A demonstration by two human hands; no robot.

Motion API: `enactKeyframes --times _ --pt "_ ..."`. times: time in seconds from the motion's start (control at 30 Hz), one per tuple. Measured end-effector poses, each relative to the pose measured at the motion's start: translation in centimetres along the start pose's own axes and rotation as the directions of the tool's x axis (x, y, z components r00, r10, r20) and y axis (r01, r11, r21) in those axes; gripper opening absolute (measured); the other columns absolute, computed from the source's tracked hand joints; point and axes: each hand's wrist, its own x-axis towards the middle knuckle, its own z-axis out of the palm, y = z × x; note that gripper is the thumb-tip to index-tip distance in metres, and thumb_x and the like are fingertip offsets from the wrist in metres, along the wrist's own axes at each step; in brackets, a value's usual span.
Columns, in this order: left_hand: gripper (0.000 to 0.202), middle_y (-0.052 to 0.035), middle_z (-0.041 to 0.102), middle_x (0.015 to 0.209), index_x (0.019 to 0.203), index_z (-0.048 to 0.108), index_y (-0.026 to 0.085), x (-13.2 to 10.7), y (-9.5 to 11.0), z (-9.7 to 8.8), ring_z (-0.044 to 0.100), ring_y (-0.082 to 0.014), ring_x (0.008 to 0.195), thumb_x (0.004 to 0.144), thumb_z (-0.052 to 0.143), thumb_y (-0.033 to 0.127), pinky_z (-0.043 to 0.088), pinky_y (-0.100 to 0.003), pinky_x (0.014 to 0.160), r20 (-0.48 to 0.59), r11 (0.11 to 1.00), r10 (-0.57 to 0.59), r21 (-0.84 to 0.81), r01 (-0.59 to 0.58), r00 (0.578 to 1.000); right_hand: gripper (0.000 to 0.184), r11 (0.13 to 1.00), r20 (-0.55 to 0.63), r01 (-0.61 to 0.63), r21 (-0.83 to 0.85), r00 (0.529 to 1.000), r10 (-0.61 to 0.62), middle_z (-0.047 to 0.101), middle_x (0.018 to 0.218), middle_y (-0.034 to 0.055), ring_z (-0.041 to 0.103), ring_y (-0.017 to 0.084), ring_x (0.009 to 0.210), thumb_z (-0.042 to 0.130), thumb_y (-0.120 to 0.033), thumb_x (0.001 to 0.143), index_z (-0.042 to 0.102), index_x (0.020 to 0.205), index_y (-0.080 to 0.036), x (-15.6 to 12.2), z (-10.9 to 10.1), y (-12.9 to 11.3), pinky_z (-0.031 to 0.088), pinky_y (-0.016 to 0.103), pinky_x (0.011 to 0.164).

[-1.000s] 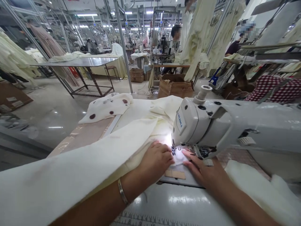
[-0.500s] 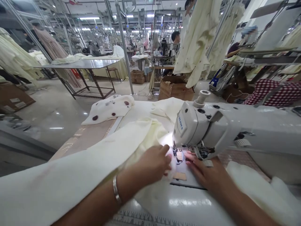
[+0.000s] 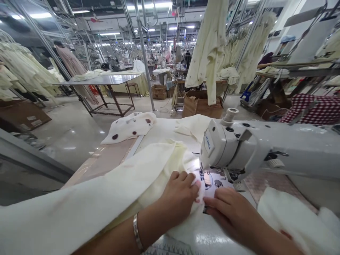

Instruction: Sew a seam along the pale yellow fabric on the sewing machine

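left hand [image 3: 179, 196]: fingers curled in, thumb and fingertips drawn together on the near end of the cream cloth [image 3: 127, 179]. right hand [image 3: 232, 207]: just across from the left, fingers bunched, tips at the cloth's edge. whether they pinch it i cannot tell; a small dark piece shows under them, too little of it to name.

the cloth lies under and beyond my left grip. long axis runs slantwise, from low on my left side, past the outside of my left forearm, up towards the sewing machine [image 3: 225, 145]. narrower end points at the machine head; broad end spreads out on my left and is cut off by the edge of view. a fold along its length shows a yellower layer beneath.

presser foot [image 3: 202, 175] just ahead of my left fingertips, cloth beside it; needle itself hard to make out. tan patch [image 3: 208, 179] on the plate, ahead of my right fingertips.

hidden: the cloth beneath my left palm and wrist. ruler markings [image 3: 164, 249] below my left wrist, partly covered, numbers unreadable. spotted cloth [image 3: 130, 127] well beyond the left grip; pale cloth [image 3: 289, 216] right of my right forearm, partly behind it.
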Motion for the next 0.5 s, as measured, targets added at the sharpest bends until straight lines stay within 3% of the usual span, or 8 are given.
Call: enactKeyframes --times 0.1,0.2,0.3,0.37,0.43,0.5 --pt "0.018 -0.0059 0.056 0.108 0.1 0.059 0.021 1.1 -1.2 -0.6 0.05 -0.0227 0.092 0.085 0.048 0.023 0.04 -0.039 0.077 0.018 0.998 -0.019 -0.057 0.02 1.0 0.02 0.999 0.028 -0.039 -0.015 0.999 0.04 0.051 0.076 0.0031 0.049 0.016 0.064 0.04 -0.022 0.092 0.059 0.099 -0.022 -0.1 0.3 0.3 0.035 0.029 0.057" --pt "0.022 -0.0034 0.057 0.114 0.101 0.061 0.025 2.6 -2.8 -1.7 0.048 -0.022 0.105 0.085 0.048 0.017 0.037 -0.041 0.089 -0.07 0.994 -0.088 -0.078 0.083 0.994 0.021 0.998 0.027 -0.054 -0.025 0.998 0.055 0.052 0.076 0.0033 0.05 0.016 0.063 0.038 -0.023 0.093 0.059 0.097 -0.022 -0.1 0.7 0.3 0.037 0.029 0.058" --pt "0.041 -0.0087 0.043 0.134 0.12 0.051 0.025 3.8 -4.9 -2.0 0.036 -0.0296 0.123 0.081 0.059 0.035 0.031 -0.05 0.097 -0.105 0.987 -0.163 -0.015 0.162 0.981 0.02 0.999 0.03 -0.047 -0.017 0.998 0.047 0.052 0.076 0.0025 0.052 0.015 0.063 0.039 -0.024 0.093 0.059 0.097 -0.023 0.1 0.8 0.5 0.039 0.029 0.057" --pt "0.047 -0.0077 0.048 0.129 0.121 0.05 0.027 3.9 -6.7 -2.3 0.044 -0.0269 0.117 0.078 0.062 0.042 0.038 -0.042 0.092 -0.026 0.987 -0.158 0.009 0.159 0.987 0.019 0.999 0.013 -0.03 -0.013 0.999 0.03 0.053 0.074 0.0022 0.054 0.015 0.064 0.041 -0.026 0.093 0.059 0.097 -0.024 0.3 0.7 0.9 0.041 0.028 0.057" --pt "0.03 -0.006 0.056 0.116 0.112 0.057 0.025 3.1 -8.9 -3.4 0.053 -0.0226 0.105 0.083 0.058 0.031 0.042 -0.036 0.087 0.001 0.973 -0.227 0.042 0.227 0.974 0.02 1.0 -0.028 0.003 -0.021 1.0 -0.004 0.054 0.071 0.002 0.055 0.016 0.063 0.042 -0.028 0.093 0.06 0.096 -0.024 0.3 0.5 1.2 0.044 0.028 0.055" --pt "0.025 -0.0132 0.054 0.118 0.11 0.057 0.017 0.7 -10.8 -5.4 0.052 -0.0268 0.106 0.086 0.048 0.015 0.039 -0.044 0.088 -0.078 0.9 -0.418 0.101 0.424 0.905 0.021 0.998 -0.082 0.059 -0.029 0.995 -0.061 0.056 0.07 0.0026 0.057 0.017 0.061 0.043 -0.033 0.092 0.061 0.099 -0.026 0.0 0.5 1.2 0.046 0.029 0.053"
